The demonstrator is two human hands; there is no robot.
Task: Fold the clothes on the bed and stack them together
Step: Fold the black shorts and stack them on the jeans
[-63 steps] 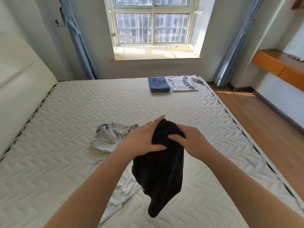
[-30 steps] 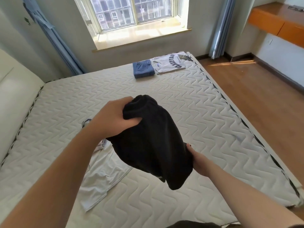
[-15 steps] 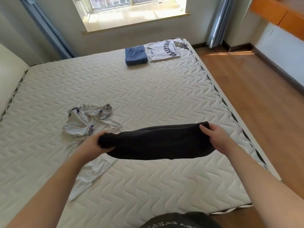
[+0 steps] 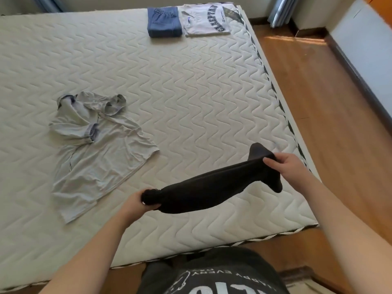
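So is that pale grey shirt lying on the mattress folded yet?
Not folded: the pale grey shirt lies rumpled and spread out, collar and sleeves bunched.

Left hand [image 4: 135,203], right hand [image 4: 285,167] — both clenched

One black garment [image 4: 212,190], one crumpled grey shirt [image 4: 95,149], seemingly two folded items: blue shorts [image 4: 164,22], white shirt [image 4: 206,20]

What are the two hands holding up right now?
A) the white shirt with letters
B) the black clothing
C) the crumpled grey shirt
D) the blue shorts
B: the left hand and right hand each grip one end of the black clothing, stretched above the mattress.
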